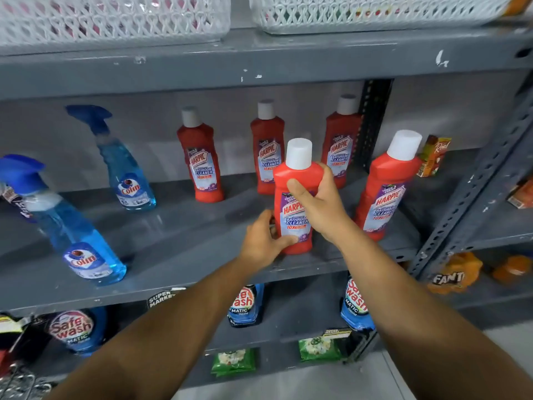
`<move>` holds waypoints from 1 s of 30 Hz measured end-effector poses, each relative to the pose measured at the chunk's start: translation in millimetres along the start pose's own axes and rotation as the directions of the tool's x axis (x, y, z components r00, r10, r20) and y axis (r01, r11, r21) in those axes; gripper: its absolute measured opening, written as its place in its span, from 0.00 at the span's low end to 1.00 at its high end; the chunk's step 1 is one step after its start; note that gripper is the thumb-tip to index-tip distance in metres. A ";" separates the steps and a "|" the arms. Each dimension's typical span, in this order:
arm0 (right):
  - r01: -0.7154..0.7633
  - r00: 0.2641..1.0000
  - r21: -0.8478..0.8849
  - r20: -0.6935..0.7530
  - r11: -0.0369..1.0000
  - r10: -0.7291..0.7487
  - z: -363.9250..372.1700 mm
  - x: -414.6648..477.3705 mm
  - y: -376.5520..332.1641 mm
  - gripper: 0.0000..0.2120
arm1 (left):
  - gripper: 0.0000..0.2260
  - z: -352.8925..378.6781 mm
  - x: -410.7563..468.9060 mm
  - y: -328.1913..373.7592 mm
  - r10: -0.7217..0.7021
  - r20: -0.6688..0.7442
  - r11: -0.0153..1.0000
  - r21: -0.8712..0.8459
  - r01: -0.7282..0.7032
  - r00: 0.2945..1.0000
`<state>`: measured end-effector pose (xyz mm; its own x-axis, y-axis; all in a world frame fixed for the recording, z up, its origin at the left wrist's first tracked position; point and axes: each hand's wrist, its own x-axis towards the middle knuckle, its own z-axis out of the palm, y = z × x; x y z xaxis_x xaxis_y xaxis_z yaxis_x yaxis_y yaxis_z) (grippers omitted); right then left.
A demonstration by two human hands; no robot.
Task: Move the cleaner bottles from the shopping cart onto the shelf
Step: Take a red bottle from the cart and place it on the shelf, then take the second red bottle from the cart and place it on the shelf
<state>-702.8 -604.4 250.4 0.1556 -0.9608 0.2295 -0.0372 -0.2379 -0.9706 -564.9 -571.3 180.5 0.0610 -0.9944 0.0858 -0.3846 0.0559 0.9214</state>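
Both hands grip one red Harpic bathroom cleaner bottle standing at the front of the grey shelf: the left hand wraps its base, the right hand its middle. Behind it, four more Harpic bottles and two Colin spray bottles already stand shelved. The cart is barely visible, so I cannot tell what remains.

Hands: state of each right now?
Left hand: closed on the lower part of the red Harpic bottle.
Right hand: grip closed around the same bottle's middle.
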 end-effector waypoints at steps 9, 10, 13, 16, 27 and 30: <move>0.094 0.979 -0.106 -0.173 0.990 -0.111 -2.7 -15.0 -4.1 0.38 | 0.32 -6.2 -18.3 2.4 -0.011 -0.007 0.996 0.089 0.011 1.000; 0.165 0.930 -0.193 -0.297 0.967 -0.218 0.0 -22.5 -1.1 0.37 | 0.31 -13.8 -29.9 -2.4 0.006 -0.044 0.992 0.127 0.000 0.999; 0.331 0.783 -0.373 -0.403 0.867 -0.473 26.1 -63.2 19.0 0.22 | 0.23 -59.2 -87.1 -25.3 0.117 -0.171 0.973 0.215 -0.079 0.978; 0.406 0.903 -0.283 -0.020 0.869 -0.429 87.2 -106.0 44.2 0.14 | 0.15 -141.1 -166.9 -62.7 0.203 -0.368 0.931 0.358 -0.063 0.907; 0.391 0.483 -0.055 0.862 0.919 -0.154 411.9 -182.6 21.3 0.13 | 0.21 -401.1 -453.4 -193.9 -0.431 -0.852 0.492 0.055 0.869 0.298; 0.341 0.301 -0.124 0.953 0.932 0.017 507.7 -212.0 25.1 0.14 | 0.22 -425.3 -494.1 -239.1 -0.665 -0.741 0.380 -0.234 0.895 0.089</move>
<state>-235.6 -334.4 140.5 0.9873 -0.1577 -0.0166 -0.1044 -0.5675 -0.8168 -111.3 -55.4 79.0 0.9440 -0.0597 -0.3246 0.1236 -0.8479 0.5155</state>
